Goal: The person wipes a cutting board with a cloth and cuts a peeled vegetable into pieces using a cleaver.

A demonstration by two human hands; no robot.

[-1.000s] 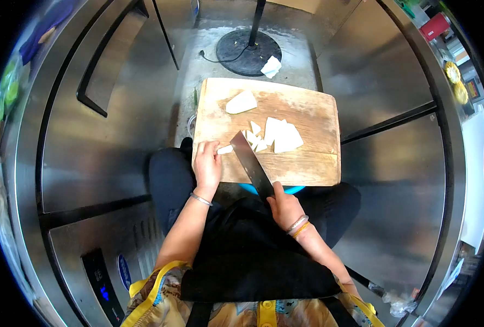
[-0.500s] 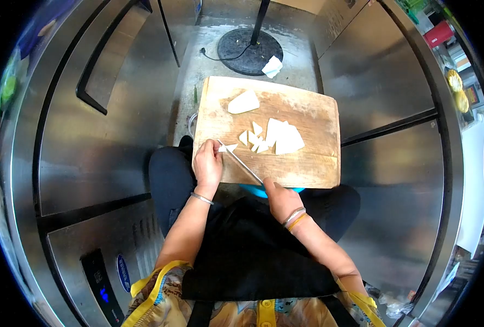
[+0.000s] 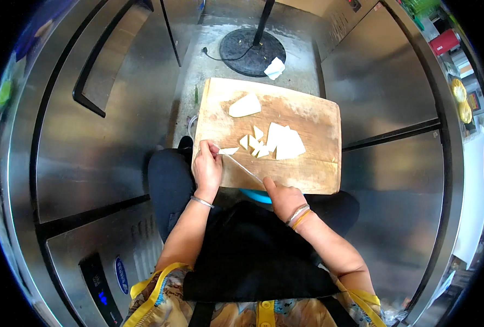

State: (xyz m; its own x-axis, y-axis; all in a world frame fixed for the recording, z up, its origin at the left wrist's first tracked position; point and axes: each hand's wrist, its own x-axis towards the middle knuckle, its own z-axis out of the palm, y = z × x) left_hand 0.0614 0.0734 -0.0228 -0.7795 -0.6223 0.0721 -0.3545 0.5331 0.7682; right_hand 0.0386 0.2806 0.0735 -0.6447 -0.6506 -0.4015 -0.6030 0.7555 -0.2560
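Note:
A wooden cutting board rests across my lap. At its left edge my left hand has its fingers closed on a small white food piece. My right hand grips a knife at the board's near edge, and the blade slants up-left to that piece, its tip close to my left fingers. Several small white wedges lie mid-board. To their right are larger white slices, overlapping one another. A big white chunk lies toward the far left of the board.
Something blue shows partly under the board's near edge. Stainless steel cabinets flank me on both sides. Ahead on the floor stands a round black base with a pole, a cord and a crumpled white tissue.
The knife blade has turned and dropped slightly beside the piece in my left fingers. The wedges, slices and chunk keep their places on the board; the whole view has shifted a little.

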